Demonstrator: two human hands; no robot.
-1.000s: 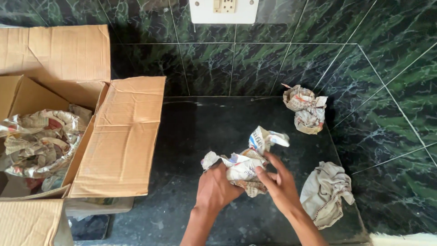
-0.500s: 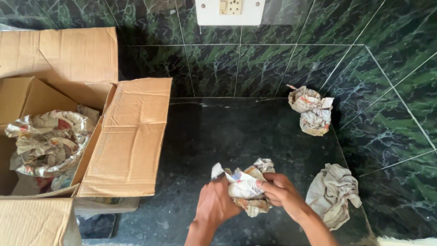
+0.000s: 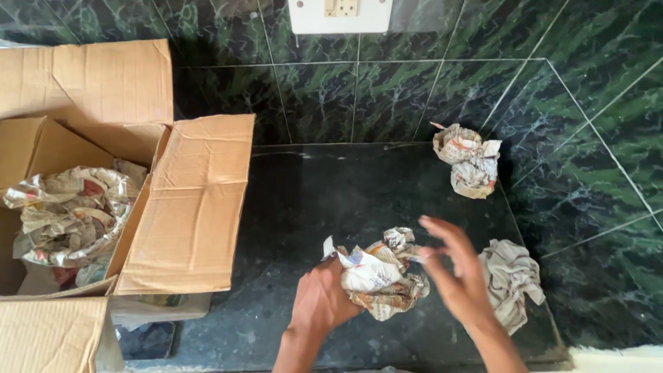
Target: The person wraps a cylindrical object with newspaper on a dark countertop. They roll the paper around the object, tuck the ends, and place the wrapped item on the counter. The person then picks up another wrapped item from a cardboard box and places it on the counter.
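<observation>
My left hand (image 3: pixel 320 304) grips a crumpled newspaper bundle (image 3: pixel 376 276) from its left side, low over the dark stone counter (image 3: pixel 297 200). Blurred, my right hand (image 3: pixel 456 276) hovers just right of the bundle with its fingers spread and nothing in it; whether the fingertips touch the paper I cannot tell. A second crumpled paper wad (image 3: pixel 511 280) lies right beside the right hand. A third wad (image 3: pixel 469 160) sits in the far right corner against the wall.
An open cardboard box (image 3: pixel 186 207) stands at the left, flaps spread, with crumpled newspaper (image 3: pixel 69 214) inside. Dark green marbled tiles (image 3: pixel 594 138) line the back and right walls. A white switch plate (image 3: pixel 340 15) is mounted on the back wall.
The bundle has come slightly nearer and lower on the counter. My right hand, which held it, has let go and drawn off to the right with fingers spread.
</observation>
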